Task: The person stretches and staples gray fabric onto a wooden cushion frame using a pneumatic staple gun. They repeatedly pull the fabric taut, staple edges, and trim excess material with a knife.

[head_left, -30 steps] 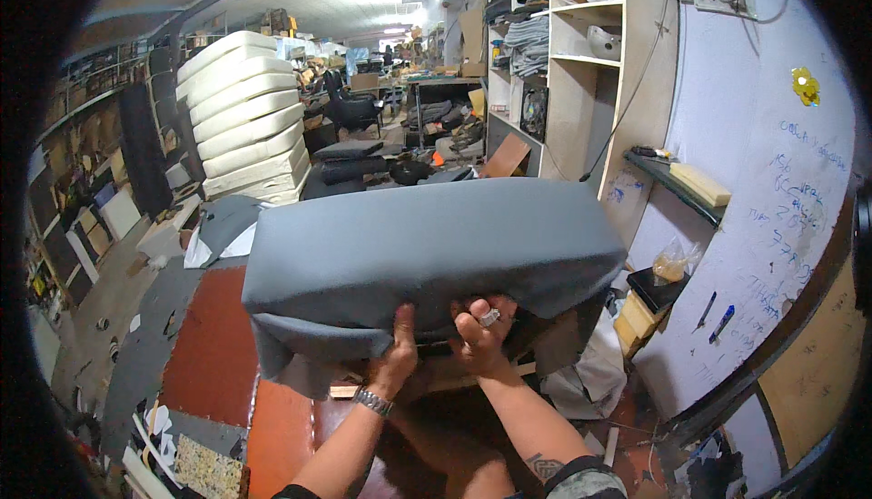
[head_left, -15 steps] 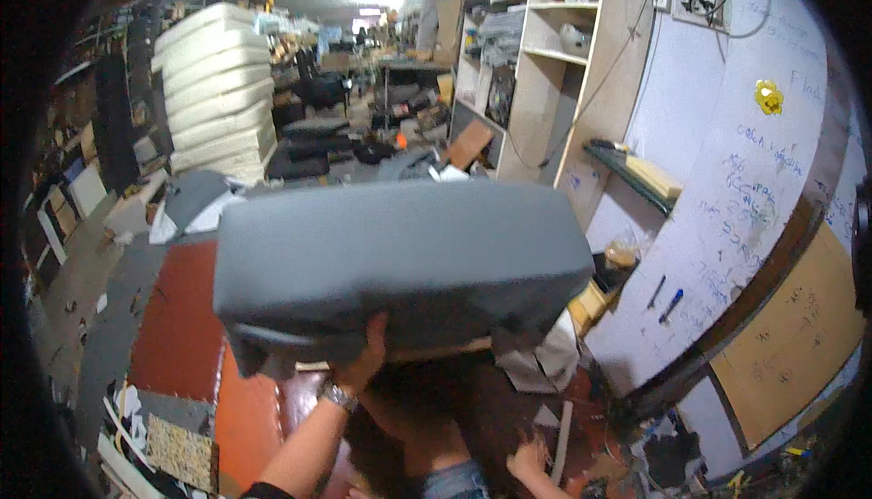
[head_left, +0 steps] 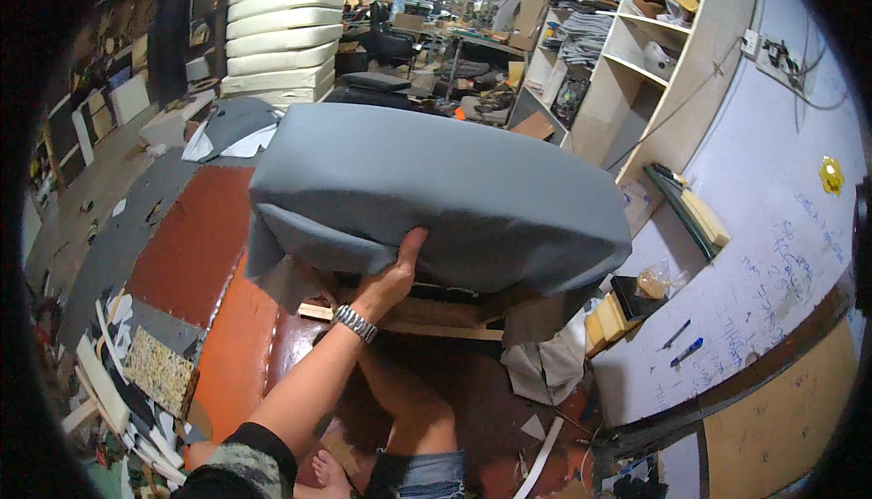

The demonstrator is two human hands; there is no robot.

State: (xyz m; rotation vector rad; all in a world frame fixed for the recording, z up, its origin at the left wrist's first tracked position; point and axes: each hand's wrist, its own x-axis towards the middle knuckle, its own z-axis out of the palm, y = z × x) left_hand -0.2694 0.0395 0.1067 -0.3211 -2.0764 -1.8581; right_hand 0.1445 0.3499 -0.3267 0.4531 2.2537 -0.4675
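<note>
Gray fabric drapes above a wooden strip, its front edge gripped by the left hand; the right hand's fingers cannot be seen.

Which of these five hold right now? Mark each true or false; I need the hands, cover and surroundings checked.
1. The left hand touches the grey cover. True.
2. The right hand is on the cover too. False: the right hand is not in view.
3. A metal-banded watch is on the left wrist. True.
4. The tall stack behind the cover is black. False: the stack is cream-white.
5. A yellow flower shape is on the wall at right. True.
</note>
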